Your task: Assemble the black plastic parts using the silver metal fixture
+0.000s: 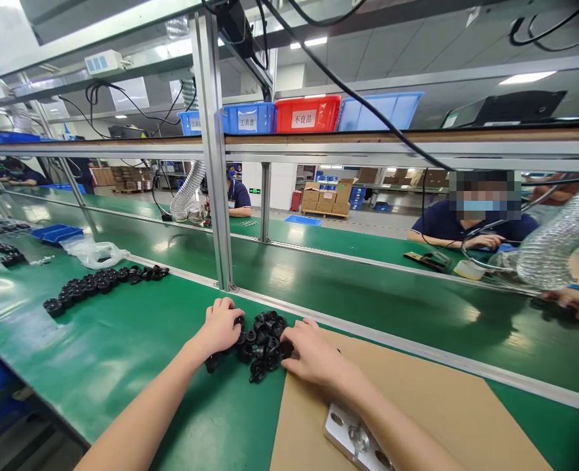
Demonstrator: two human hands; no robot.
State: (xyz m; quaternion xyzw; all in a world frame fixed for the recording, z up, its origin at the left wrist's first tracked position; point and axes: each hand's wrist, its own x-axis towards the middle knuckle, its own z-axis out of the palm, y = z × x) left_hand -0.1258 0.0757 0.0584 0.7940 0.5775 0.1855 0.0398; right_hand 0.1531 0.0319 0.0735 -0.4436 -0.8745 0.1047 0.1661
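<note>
A pile of small black plastic parts (264,340) lies on the green table top between my two hands. My left hand (223,325) is at the pile's left side, its fingers curled round a black part there. On the right side, my right hand (311,351) has its thumb and fingers bent round another black part at the pile's edge. The fingertips of both hands are partly hidden. Under my right forearm, a silver metal block (350,435) with holes lies on a sheet of brown cardboard (417,399).
Rows of black round parts (97,282) stand to the left, near a clear plastic bag (95,254) and a blue tray (57,233). A metal post (214,163) rises behind my hands. Across the line, a masked co-worker (475,216) sits beside a silver flexible duct (554,242).
</note>
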